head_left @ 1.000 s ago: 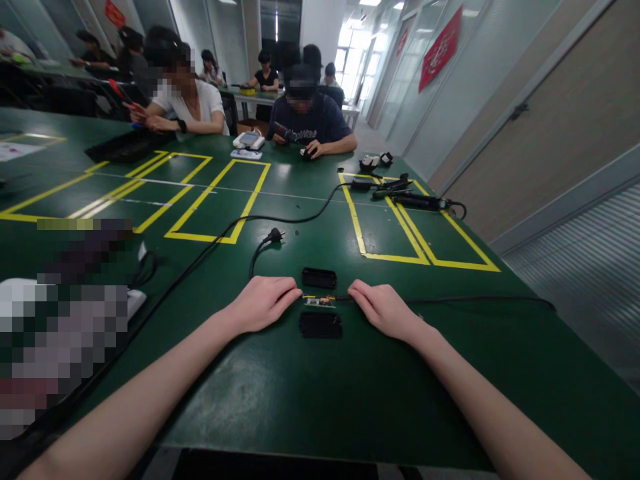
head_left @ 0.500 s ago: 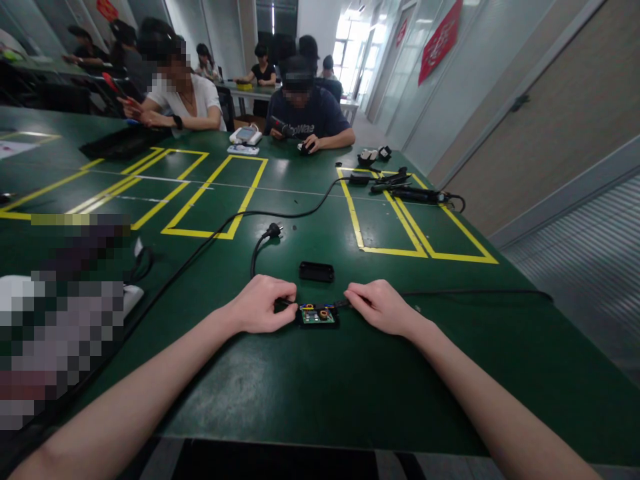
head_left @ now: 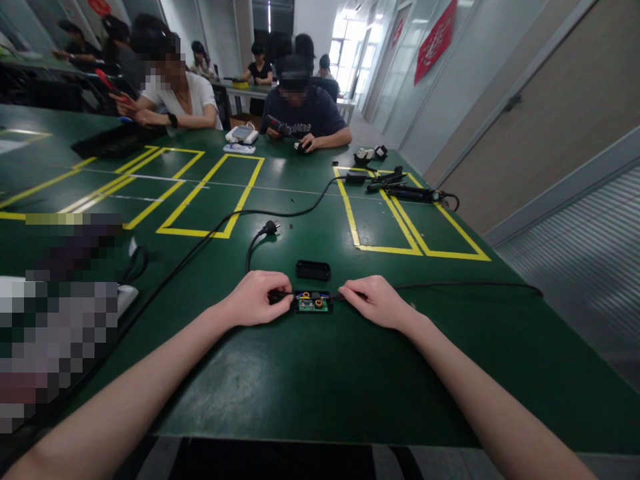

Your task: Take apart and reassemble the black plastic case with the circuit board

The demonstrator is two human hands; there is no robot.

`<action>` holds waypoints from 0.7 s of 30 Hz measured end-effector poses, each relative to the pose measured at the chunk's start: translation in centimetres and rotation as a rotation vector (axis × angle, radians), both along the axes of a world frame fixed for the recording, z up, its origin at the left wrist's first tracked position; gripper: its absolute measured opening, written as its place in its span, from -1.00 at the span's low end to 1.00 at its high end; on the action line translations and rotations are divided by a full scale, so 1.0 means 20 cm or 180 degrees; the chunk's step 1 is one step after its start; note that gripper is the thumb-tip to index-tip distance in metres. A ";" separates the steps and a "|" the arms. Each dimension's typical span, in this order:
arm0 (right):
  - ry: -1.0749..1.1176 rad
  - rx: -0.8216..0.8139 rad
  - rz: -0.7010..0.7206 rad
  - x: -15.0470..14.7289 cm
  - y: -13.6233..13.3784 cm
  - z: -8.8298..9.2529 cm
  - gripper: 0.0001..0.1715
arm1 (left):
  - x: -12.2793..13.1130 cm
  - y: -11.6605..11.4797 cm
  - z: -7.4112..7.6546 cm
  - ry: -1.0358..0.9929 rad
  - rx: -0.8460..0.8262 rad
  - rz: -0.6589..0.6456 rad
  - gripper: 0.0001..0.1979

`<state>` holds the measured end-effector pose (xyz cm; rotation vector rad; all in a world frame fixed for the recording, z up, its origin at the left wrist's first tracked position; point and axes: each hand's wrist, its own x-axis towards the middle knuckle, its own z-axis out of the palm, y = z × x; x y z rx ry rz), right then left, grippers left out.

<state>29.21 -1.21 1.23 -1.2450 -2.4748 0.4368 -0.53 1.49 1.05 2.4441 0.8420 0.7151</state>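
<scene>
A small green circuit board (head_left: 313, 303) sits inside a black case half on the green table (head_left: 310, 387). My left hand (head_left: 255, 298) is curled at its left end, fingers pinched on the black cable (head_left: 249, 251) that runs up to a plug (head_left: 271, 228). My right hand (head_left: 376, 301) is curled at the board's right end, pinching the black cable (head_left: 470, 286) that leads off to the right. A second black case half (head_left: 313, 270) lies just beyond the board.
Yellow tape rectangles (head_left: 210, 193) mark the table. Black tools and an adapter (head_left: 400, 190) lie at the far right. A white object (head_left: 120, 297) and cable are at my left. Two people (head_left: 300, 107) sit across the table, others behind.
The circuit board, first held bare between my hands above one case half, now lies seated in that case half. Both hands have closed in on the cables at its ends.
</scene>
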 end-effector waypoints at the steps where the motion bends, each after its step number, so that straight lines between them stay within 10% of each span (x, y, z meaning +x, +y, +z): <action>1: 0.0032 0.0006 0.0012 0.00 0.00 0.00 -0.43 | 0.00 0.00 0.00 0.0004 0.0000 -0.0007 -0.81; 21: 0.0326 0.0046 0.0225 -0.02 0.00 -0.01 -0.68 | -0.02 0.02 -0.03 0.0213 -0.0065 -0.0016 -0.81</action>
